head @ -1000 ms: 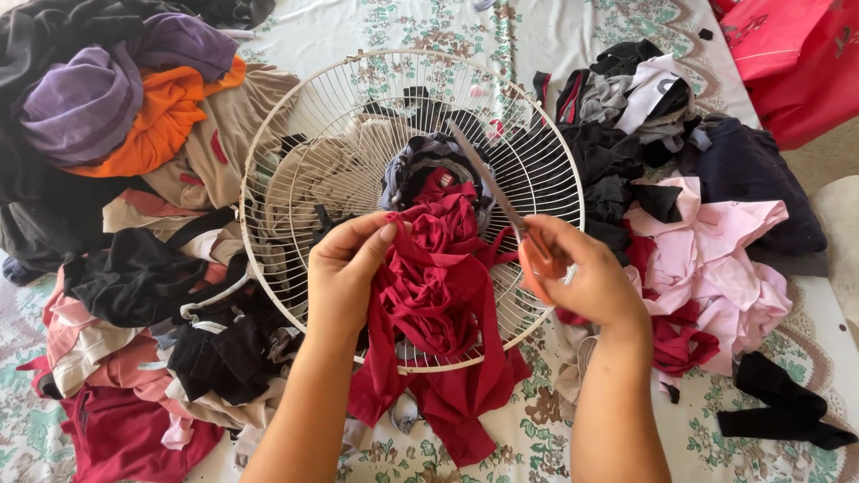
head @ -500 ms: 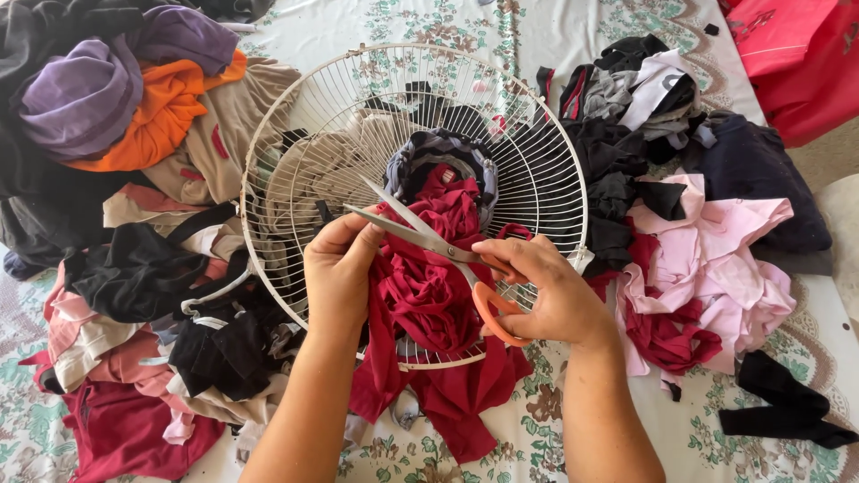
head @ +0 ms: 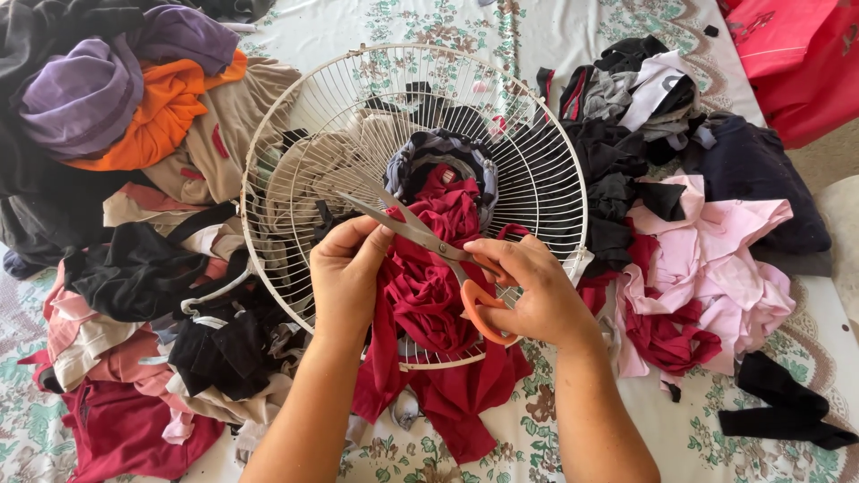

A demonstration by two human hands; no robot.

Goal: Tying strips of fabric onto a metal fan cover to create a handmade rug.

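A round white wire fan guard [head: 295, 134] lies on a floral sheet with dark red cloth [head: 429, 286] woven into its middle and hanging over its near rim. My left hand [head: 344, 273] pinches a fold of that red cloth. My right hand [head: 528, 291] grips orange-handled scissors [head: 420, 234], blades spread and pointing left toward my left thumb, around the cloth edge. A grey-blue fabric ring [head: 438, 152] sits at the guard's centre.
Heaps of clothing surround the guard: purple, orange and black pieces [head: 107, 98] at the left, black and pink pieces [head: 707, 250] at the right, dark red cloth [head: 125, 434] at the lower left. A red bag [head: 796, 63] lies at the top right.
My right hand has swung the scissors from pointing away down to pointing left across the red cloth, and the blades have parted. My left hand keeps its pinch on the cloth.
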